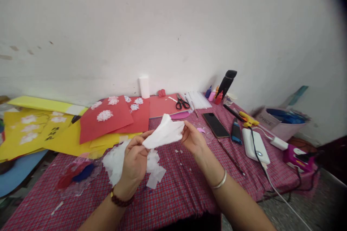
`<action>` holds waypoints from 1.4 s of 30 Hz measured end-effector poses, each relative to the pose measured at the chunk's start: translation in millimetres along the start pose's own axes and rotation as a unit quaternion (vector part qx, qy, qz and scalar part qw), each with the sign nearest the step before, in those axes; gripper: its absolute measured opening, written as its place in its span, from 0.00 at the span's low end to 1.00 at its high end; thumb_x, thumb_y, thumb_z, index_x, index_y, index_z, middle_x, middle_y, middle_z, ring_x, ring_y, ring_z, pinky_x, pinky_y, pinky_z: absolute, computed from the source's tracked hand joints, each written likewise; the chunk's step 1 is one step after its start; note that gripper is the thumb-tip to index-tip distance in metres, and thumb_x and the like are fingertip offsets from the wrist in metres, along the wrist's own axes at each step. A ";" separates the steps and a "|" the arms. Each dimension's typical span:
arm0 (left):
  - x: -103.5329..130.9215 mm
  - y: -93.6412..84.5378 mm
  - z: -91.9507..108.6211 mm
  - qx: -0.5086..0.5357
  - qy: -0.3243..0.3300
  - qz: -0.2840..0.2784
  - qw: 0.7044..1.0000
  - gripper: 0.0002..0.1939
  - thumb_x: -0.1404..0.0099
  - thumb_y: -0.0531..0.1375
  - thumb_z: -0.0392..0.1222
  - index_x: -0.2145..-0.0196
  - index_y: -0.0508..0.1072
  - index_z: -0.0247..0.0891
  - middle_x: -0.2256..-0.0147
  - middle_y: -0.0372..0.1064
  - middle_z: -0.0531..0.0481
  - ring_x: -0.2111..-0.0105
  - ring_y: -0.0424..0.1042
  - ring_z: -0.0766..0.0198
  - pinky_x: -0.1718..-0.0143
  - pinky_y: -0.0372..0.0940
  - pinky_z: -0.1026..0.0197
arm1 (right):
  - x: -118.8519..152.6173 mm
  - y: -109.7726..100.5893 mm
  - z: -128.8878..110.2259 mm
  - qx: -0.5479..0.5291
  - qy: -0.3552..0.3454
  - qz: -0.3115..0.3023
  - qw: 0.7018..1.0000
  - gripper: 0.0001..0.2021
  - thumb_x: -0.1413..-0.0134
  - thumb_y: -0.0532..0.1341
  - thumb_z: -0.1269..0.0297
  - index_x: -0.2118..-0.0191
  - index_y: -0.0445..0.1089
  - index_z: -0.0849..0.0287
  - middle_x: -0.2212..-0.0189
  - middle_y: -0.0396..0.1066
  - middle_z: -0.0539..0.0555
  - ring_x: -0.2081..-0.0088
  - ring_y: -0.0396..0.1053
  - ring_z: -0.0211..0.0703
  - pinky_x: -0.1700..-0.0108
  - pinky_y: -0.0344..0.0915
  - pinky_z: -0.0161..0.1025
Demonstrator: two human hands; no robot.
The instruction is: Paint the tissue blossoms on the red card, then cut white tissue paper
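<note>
A white piece of tissue paper [164,133] is stretched in the air between my two hands, above the checked tablecloth. Its left end is pinched by my left hand [137,155], which wears a dark bead bracelet. My right hand [193,138], with a silver bangle at the wrist, grips the other end between thumb and fingers. Beneath and around my left hand lies a loose pile of white tissue pieces [115,162]. Tiny white scraps [181,151] are scattered on the cloth below the tissue.
Red sheets [119,124] and yellow sheets [61,139] with paper flowers lie left. Black-handled scissors [182,104] rest near the wall. On the right are a phone [216,125], small paint bottles [219,97], a yellow glue gun [248,119], a white power bank [255,145] and cables.
</note>
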State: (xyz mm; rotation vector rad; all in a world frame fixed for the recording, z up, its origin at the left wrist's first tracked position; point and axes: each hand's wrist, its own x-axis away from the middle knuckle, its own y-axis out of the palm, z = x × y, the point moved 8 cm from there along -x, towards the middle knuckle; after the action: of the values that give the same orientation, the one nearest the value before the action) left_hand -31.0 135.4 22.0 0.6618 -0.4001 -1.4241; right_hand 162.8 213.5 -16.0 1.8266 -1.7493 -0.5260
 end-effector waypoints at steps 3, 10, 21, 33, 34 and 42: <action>-0.4 1.1 6.0 0.001 0.003 0.010 1.000 0.03 0.51 0.57 0.33 0.79 0.69 0.38 0.64 0.74 0.49 0.60 0.69 0.59 0.61 0.64 0.59 | 1.5 1.6 -8.2 0.043 -0.009 -0.013 0.999 0.09 0.50 0.63 0.57 0.68 0.67 0.57 0.72 0.75 0.51 0.73 0.72 0.39 0.72 0.68 0.34; 2.4 10.2 -6.6 -0.036 -0.031 -0.038 0.998 0.03 0.52 0.57 0.33 0.81 0.67 0.37 0.72 0.69 0.51 0.72 0.63 0.65 0.70 0.58 0.63 | 27.1 39.4 -12.9 0.240 -0.041 -0.145 0.959 0.20 0.55 0.67 0.48 0.64 0.70 0.58 0.71 0.71 0.49 0.72 0.66 0.37 0.73 0.60 0.31; -0.7 9.0 -23.9 -0.009 -0.138 -0.093 0.986 0.01 0.53 0.57 0.37 0.79 0.67 0.38 0.75 0.70 0.50 0.75 0.65 0.63 0.73 0.58 0.62 | 38.5 56.3 10.0 0.374 -0.056 -0.213 0.901 0.15 0.52 0.64 0.53 0.73 0.62 0.59 0.81 0.60 0.44 0.80 0.56 0.31 0.79 0.54 0.28; -0.4 10.9 -14.2 -0.360 -0.011 -0.096 0.928 0.13 0.41 0.61 0.48 0.75 0.65 0.39 0.79 0.61 0.56 0.79 0.63 0.66 0.74 0.59 0.64 | 47.0 55.9 -23.8 0.590 -0.267 -0.079 0.758 0.07 0.44 0.58 0.68 0.73 0.67 0.58 0.80 0.64 0.47 0.78 0.60 0.35 0.74 0.51 0.32; -3.1 6.3 -10.2 -0.382 0.010 -0.062 0.922 0.12 0.43 0.63 0.47 0.73 0.65 0.39 0.79 0.60 0.57 0.79 0.62 0.67 0.75 0.58 0.65 | 51.3 61.4 -23.6 0.607 -0.285 -0.094 0.736 0.07 0.44 0.57 0.69 0.72 0.68 0.58 0.79 0.65 0.47 0.77 0.61 0.35 0.74 0.52 0.32; 4.5 17.3 -35.8 -0.211 -0.141 -0.132 0.958 0.16 0.43 0.63 0.53 0.66 0.70 0.38 0.72 0.69 0.51 0.74 0.68 0.64 0.74 0.63 0.64 | 74.9 84.7 -9.9 0.616 -0.352 -0.177 0.682 0.06 0.45 0.58 0.71 0.72 0.69 0.58 0.75 0.71 0.51 0.72 0.67 0.38 0.68 0.57 0.34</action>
State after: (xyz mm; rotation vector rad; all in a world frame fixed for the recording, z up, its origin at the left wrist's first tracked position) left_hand 5.3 137.6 5.1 0.1657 -0.2205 -1.7989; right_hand 108.8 140.3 51.8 3.2645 -2.6019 -0.0966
